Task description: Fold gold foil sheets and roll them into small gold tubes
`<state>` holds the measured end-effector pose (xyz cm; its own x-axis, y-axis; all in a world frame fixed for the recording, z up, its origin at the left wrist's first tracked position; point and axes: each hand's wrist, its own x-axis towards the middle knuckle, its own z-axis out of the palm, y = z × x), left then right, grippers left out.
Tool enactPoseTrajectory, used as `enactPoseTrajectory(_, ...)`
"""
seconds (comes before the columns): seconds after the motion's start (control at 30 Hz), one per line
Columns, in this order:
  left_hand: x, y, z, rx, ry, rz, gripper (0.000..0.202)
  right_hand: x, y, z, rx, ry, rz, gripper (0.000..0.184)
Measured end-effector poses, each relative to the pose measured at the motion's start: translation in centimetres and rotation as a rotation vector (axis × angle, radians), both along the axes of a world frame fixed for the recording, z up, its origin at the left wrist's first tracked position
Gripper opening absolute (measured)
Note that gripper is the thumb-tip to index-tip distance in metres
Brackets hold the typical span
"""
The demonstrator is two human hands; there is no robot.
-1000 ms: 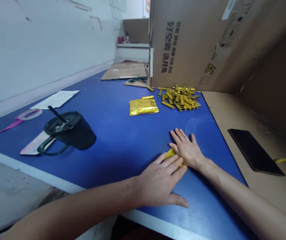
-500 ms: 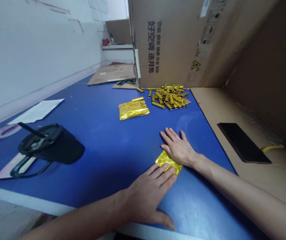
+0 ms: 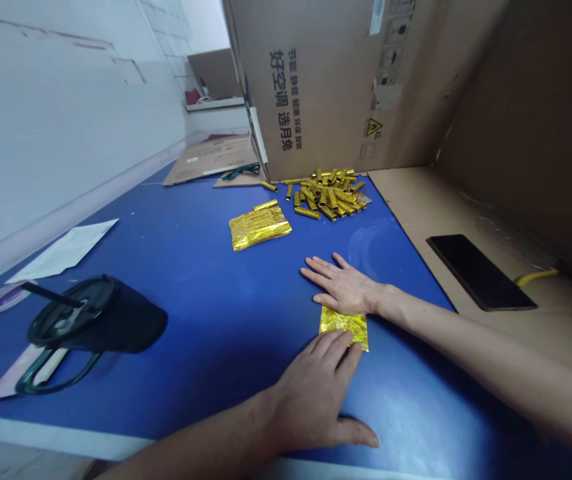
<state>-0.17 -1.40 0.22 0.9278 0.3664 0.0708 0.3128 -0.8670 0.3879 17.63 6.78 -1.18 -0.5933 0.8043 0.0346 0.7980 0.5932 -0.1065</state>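
Observation:
A square sheet of gold foil paper [image 3: 349,323] lies flat on the blue table [image 3: 206,293]. My left hand [image 3: 313,390] rests its fingertips on the sheet's near edge, with the thumb spread out to the right. Across the far edge lies my right hand [image 3: 342,287], palm down with fingers stretched to the left; it covers that part of the sheet. Neither hand grips anything. Farther back is a stack of gold foil sheets [image 3: 261,230] with a small gold roll [image 3: 266,205] at its far edge. Behind and to the right sits a heap of folded gold foil rolls [image 3: 333,197].
A dark lidded mug [image 3: 131,320] with a straw stands at left, near a white paper [image 3: 66,253] and a roll of tape [image 3: 1,300]. A large cardboard box [image 3: 336,87] rises at the back. To the right, a black phone [image 3: 481,273] lies on cardboard.
The gold sheet has turned so its sides run more squarely to me. My right hand has shifted left and now points more leftward. The whole view has also swung slightly.

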Motion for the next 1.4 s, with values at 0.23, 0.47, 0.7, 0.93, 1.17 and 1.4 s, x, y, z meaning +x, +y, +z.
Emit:
enactPoseTrajectory(0.23, 0.5, -0.1, 0.1, -0.005, -0.017, 0.027, 0.087, 0.1, 0.3, -0.2, -0.014, 0.051, 0.02, 0.072)
enactPoseTrajectory(0.47, 0.3, -0.4, 0.1, 0.002, 0.079, 0.001, 0.096, 0.1, 0.3, -0.1, -0.019, 0.077, -0.038, 0.081)
enactPoseTrajectory(0.7, 0.3, -0.4, -0.2, 0.0, 0.11, -0.006, 0.098, 0.6, 0.8, 0.2, 0.003, 0.112, -0.152, 0.079)
enactPoseTrajectory(0.93, 0.4, -0.3, 0.0, -0.015, 0.095, -0.005, 0.098, -0.9, -1.0, 1.9, 0.033, 0.148, -0.264, 0.074)
enactPoseTrajectory(1.17, 0.5, -0.4, 0.2, -0.054, 0.101, -0.013, 0.1, -2.1, -1.8, -0.2, -0.022, 0.101, -0.235, 0.077)
enactPoseTrajectory(1.4, 0.1, -0.6, -0.1, -0.022, 0.104, -0.031, 0.099, -1.1, -0.2, -0.4, -0.02, 0.084, -0.288, 0.078)
